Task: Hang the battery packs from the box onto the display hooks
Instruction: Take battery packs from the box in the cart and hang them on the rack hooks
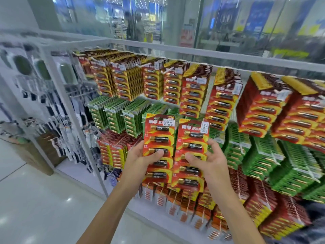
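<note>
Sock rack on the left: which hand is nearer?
Left. The left hand holds a red pack right of the sock rack; the right hand holds a second pack farther right.

Shop interior, bright even light. Glossy pale floor (35, 199) with glare spots. Glass wall (193, 23) behind; blurred blue and yellow signage (260, 14) beyond. Left: white metal upright (75, 124), socks (58, 138) hanging, brown wooden panel (35, 155) below

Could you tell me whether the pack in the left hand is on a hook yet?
Not yet: the left hand grips the red pack upright before the display.
</note>
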`<state>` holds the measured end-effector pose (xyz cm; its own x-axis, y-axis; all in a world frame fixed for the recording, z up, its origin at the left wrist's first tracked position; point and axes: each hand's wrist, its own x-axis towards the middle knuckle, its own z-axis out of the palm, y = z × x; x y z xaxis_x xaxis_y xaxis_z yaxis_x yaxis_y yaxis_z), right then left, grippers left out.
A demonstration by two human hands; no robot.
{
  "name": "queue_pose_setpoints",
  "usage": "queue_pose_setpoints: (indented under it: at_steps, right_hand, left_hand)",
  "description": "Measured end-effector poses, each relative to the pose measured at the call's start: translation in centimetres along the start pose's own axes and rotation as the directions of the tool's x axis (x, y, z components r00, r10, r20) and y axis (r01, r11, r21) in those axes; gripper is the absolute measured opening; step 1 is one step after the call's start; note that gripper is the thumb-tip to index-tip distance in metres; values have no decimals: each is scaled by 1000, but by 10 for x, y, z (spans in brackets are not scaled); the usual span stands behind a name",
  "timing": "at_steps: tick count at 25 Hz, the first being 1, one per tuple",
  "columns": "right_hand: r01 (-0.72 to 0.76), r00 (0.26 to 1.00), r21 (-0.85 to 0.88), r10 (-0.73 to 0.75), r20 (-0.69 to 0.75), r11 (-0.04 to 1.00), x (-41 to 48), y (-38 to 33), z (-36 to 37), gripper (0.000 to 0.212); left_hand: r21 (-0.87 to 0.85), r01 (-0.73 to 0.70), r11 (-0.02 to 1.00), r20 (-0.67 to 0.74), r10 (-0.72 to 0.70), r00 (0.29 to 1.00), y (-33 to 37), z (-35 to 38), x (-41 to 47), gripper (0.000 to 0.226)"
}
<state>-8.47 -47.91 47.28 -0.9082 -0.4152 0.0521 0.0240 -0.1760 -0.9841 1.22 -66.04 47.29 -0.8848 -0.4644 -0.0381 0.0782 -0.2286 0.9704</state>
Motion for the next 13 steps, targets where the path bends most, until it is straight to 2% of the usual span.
queue_pose_setpoints:
  at_steps: [4,8,13]
  right_hand:
    - [8,1000,-14,-8,-18,1000,55,0,29,73]
    - [34,999,1,-34,-15,999,93,-2,54,58]
    - [63,997,-15,-64,-35,998,131,-10,84,57]
  left_hand:
    - [-4,-12,1000,1,12,1000,20,-20,50,39]
    - [-11,-24,1000,-11,24,1000,32,-40,94,36]
    - [-3,-60,998,42,60,997,49,-59,141,36]
